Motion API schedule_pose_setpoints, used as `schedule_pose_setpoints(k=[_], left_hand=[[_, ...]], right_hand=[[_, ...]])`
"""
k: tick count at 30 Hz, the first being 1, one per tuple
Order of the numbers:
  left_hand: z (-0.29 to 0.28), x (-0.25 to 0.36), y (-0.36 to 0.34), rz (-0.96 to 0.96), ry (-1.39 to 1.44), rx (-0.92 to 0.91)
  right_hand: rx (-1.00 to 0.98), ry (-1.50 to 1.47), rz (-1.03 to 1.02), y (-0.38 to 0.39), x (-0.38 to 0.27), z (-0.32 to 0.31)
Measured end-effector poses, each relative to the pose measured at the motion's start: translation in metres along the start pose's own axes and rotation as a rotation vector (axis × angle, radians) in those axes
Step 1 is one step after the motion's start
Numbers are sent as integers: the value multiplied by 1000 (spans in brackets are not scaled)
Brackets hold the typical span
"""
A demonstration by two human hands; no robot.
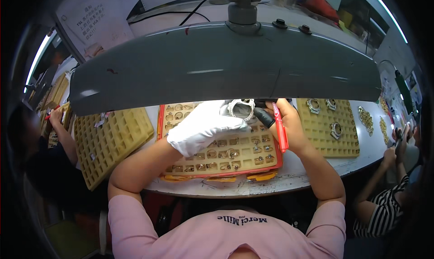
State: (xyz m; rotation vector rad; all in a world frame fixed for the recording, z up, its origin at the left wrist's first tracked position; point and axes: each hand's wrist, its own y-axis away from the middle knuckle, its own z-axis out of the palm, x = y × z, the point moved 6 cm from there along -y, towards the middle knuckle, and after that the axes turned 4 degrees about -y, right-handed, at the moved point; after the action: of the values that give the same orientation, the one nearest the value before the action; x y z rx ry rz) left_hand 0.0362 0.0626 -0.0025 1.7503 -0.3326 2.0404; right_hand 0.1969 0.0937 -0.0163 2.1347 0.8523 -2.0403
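Observation:
My left hand point(204, 125) wears a white glove and holds a silver, stone-set ring-shaped jewellery piece point(241, 109) just under the edge of the grey lamp hood point(217, 67). My right hand point(285, 119) is bare and grips a red pen-like tool point(280, 130) with a black tip touching the piece. Both hands hover over a yellow compartment tray point(235, 155) with several gold and silver rings in its cells, stacked on a red tray.
An empty-looking yellow tray point(110, 141) lies to the left; another yellow tray point(327, 128) with a few silver pieces lies to the right. Gold pieces point(365, 119) rest on the white table. Other people's arms point(61, 132) point(384, 168) work at both sides.

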Motion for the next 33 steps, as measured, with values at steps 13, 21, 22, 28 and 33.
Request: schedule_pose_setpoints(k=[13, 21, 22, 28, 33], left_hand=[[-10, -15, 2, -126, -438, 9], [-3, -23, 5, -143, -201, -26], [-2, -23, 5, -143, -204, -26], [-13, -28, 6, -64, -602, -50], [-6, -24, 7, -203, -212, -10]], right_hand=[[-12, -48, 4, 14, 0, 4], [56, -172, 99, 16, 5, -2], [43, -184, 90, 16, 5, -1], [40, -207, 119, 18, 6, -5], [-8, -122, -30, 23, -2, -4]])
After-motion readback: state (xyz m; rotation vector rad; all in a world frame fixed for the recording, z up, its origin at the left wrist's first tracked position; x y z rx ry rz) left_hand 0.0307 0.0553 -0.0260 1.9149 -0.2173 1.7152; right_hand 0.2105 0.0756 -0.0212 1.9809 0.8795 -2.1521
